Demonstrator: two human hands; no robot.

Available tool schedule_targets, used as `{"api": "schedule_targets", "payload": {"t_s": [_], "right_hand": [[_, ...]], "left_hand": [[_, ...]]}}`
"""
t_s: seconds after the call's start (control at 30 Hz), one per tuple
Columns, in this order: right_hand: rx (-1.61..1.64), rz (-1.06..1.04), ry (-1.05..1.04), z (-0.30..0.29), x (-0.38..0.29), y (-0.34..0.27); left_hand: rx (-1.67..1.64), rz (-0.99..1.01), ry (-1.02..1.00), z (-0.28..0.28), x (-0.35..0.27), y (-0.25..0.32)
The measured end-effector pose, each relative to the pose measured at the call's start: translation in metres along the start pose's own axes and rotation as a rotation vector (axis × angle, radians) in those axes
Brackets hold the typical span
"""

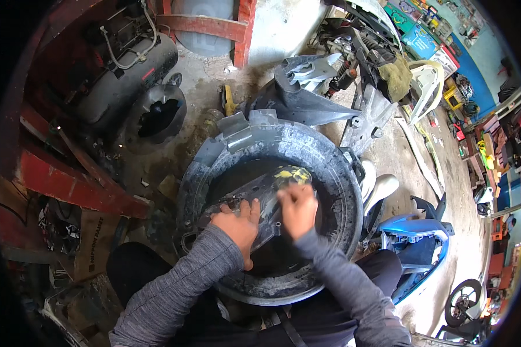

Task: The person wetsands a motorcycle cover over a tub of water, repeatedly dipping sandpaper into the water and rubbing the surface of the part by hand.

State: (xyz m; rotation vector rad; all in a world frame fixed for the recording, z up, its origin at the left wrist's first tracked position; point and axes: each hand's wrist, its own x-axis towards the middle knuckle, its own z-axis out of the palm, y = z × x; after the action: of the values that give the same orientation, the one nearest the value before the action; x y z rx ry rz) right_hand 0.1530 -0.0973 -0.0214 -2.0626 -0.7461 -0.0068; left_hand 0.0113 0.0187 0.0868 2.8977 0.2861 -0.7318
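Observation:
A dark plastic motorcycle fairing panel [260,193] lies slantwise across the mouth of a round tub [345,186], which looks like a cut tyre. Its upper right end bears a patchy yellow area [293,174]. My left hand [239,223] grips the panel from above near its middle, fingers spread. Just below the yellow area, my right hand [298,210] is blurred, its fingers curled against the panel. Whether something small sits under those fingers is hidden. Several grey sheets, perhaps sandpaper [243,135], rest on the tub's upper left rim.
Beyond the tub lies a dark plastic fender [304,106]. A blue fairing [417,247] is on the floor at right, below white panels [382,191]. At left stand an air compressor tank [130,82], a dark bowl-shaped container [156,115] and a red frame [78,186].

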Motion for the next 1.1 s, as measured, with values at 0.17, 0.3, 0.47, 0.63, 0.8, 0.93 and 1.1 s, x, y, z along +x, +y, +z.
{"api": "schedule_targets", "payload": {"t_s": [0.17,0.3,0.47,0.63,0.8,0.93,1.1], "right_hand": [[0.030,0.003,-0.032,-0.007,0.000,0.013],[0.073,-0.114,-0.079,-0.009,-0.018,-0.011],[-0.036,-0.055,0.004,-0.003,0.016,0.010],[0.060,-0.111,-0.068,-0.004,0.005,-0.005],[0.137,-0.130,-0.135,-0.005,-0.008,-0.019],[0.028,-0.049,-0.097,-0.007,0.020,0.005],[0.180,-0.106,-0.156,-0.011,-0.005,-0.024]], "left_hand": [[0.012,0.015,0.052,0.003,-0.001,0.005],[-0.013,0.010,0.015,-0.002,0.001,-0.001],[-0.037,0.011,0.032,-0.009,0.001,-0.004],[-0.051,-0.007,0.071,-0.003,-0.003,-0.006],[-0.039,-0.014,0.046,-0.005,-0.004,-0.007],[-0.061,0.008,0.059,-0.007,0.002,-0.006],[-0.052,-0.010,0.045,-0.004,-0.002,-0.007]]}}
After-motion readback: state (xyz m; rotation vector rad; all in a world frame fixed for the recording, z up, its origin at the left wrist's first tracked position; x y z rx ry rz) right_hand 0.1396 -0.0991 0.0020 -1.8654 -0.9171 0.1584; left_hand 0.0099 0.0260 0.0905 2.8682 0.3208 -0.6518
